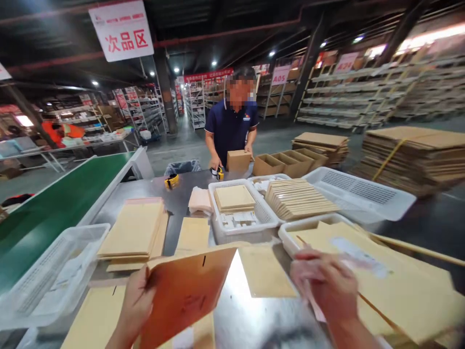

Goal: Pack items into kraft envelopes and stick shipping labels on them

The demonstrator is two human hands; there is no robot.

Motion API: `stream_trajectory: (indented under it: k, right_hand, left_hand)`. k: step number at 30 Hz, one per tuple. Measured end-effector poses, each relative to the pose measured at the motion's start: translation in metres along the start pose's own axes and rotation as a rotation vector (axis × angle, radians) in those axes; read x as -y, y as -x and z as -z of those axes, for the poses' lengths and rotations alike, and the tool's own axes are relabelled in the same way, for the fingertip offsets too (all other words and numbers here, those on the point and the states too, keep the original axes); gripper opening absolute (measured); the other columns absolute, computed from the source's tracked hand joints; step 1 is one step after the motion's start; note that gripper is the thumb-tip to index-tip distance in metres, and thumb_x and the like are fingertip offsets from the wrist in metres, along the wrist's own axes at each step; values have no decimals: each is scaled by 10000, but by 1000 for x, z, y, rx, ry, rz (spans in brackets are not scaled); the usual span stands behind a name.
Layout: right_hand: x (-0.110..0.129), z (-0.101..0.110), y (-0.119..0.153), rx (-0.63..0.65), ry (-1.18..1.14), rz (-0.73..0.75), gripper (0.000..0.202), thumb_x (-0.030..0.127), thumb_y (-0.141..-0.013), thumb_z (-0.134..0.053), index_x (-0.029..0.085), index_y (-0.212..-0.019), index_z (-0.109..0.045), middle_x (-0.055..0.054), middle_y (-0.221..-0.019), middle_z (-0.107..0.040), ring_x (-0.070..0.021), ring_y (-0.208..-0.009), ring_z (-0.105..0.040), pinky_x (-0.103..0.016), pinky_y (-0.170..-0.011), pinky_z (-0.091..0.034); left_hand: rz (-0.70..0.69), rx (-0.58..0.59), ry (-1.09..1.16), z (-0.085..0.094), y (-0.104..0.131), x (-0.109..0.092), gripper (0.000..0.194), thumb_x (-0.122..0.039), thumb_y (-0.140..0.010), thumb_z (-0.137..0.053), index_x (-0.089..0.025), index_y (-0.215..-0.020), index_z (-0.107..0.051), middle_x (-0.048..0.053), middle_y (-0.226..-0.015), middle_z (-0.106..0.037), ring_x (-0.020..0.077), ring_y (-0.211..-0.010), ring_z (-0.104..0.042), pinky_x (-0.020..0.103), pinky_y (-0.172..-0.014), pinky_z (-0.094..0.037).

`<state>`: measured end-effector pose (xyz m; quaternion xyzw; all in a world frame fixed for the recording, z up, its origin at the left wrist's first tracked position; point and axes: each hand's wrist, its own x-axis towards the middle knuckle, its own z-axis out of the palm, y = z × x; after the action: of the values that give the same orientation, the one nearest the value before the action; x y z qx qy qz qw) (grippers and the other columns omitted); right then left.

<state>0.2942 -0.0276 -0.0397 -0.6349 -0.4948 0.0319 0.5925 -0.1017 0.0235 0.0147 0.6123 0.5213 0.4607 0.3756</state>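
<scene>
My left hand [135, 304] is closed on the edge of a padded envelope [191, 291], which is tilted up and looks orange-brown in shade. My right hand [329, 286] is blurred, its fingers closed around a thin pink sheet [308, 283] whose kind I cannot make out. It is over the left edge of large yellow envelopes [403, 271] piled on the right. A flat yellow envelope [267, 271] lies on the metal table between my hands. More envelopes [132, 228] are stacked beyond my left hand.
White baskets [274, 224] hold envelopes and small white items; another basket [54, 276] stands left beside a green conveyor [69, 194]. Opposite, a co-worker [232, 123] handles a cardboard box [239, 160] and a tape dispenser [218, 173]. Flattened cardboard [410, 155] is stacked at right.
</scene>
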Motion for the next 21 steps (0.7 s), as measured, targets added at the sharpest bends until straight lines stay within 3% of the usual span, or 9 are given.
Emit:
stream_trajectory:
  k: [3,7,10,12,16,18,21]
  right_hand:
    - [26,-44,4,105,-264,-133,412,525,-837,-517,244,-600,-331,44,-509,-395,-128,-448,-433,-262,-418,-390]
    - [53,-73,-4,361,-445,-114,414,586,-734,-646,223,-909,-551,25,-673,-521,-126,-545,-502,-237,-477,-430]
    - [63,-69,-8,536,-437,-44,341,504,-834,-566,218,-1015,-604,-5,-717,-596,-121,-506,-516,-240,-459,-424]
    - [66,-60,-13,579,-418,57,292,445,-865,-529,218,-1001,-653,-21,-714,-640,-130,-493,-536,-250,-458,-426]
    - [68,-40,-27,727,-416,345,301,368,-886,-474,243,-932,-744,-43,-692,-698,-175,-575,-624,-280,-528,-463]
    - [72,-32,-32,808,-408,358,339,359,-900,-439,255,-875,-761,-36,-635,-688,-172,-547,-614,-283,-527,-460]
    - [79,-24,-33,826,-387,202,393,446,-891,-433,252,-780,-756,-53,-677,-707,-203,-621,-644,-317,-607,-498]
  left_hand:
    - [32,52,56,-2,-2,-5,214,-366,-726,-656,-172,-794,-716,23,-714,-704,181,-630,-605,263,-579,-522]
    - [21,5,135,-2,-13,-4,277,-377,-749,-649,-183,-936,-713,29,-837,-720,191,-759,-641,258,-671,-549]
    - [-64,-36,107,1,-21,0,348,-333,-738,-647,-211,-1060,-692,43,-1041,-717,199,-867,-658,261,-724,-556]
    - [-104,-27,60,8,-24,1,362,-308,-711,-665,-235,-1062,-709,46,-1079,-725,211,-865,-678,277,-721,-564]
    - [-182,233,25,28,-25,-7,169,-319,-681,-691,-291,-813,-794,47,-851,-783,255,-785,-715,319,-686,-574]
    - [-235,345,-2,36,-25,-14,143,-351,-690,-666,-308,-731,-797,53,-762,-778,266,-735,-713,334,-652,-564]
    - [-263,346,-49,37,-26,-24,279,-445,-724,-571,-280,-687,-794,82,-698,-759,276,-707,-690,369,-658,-540]
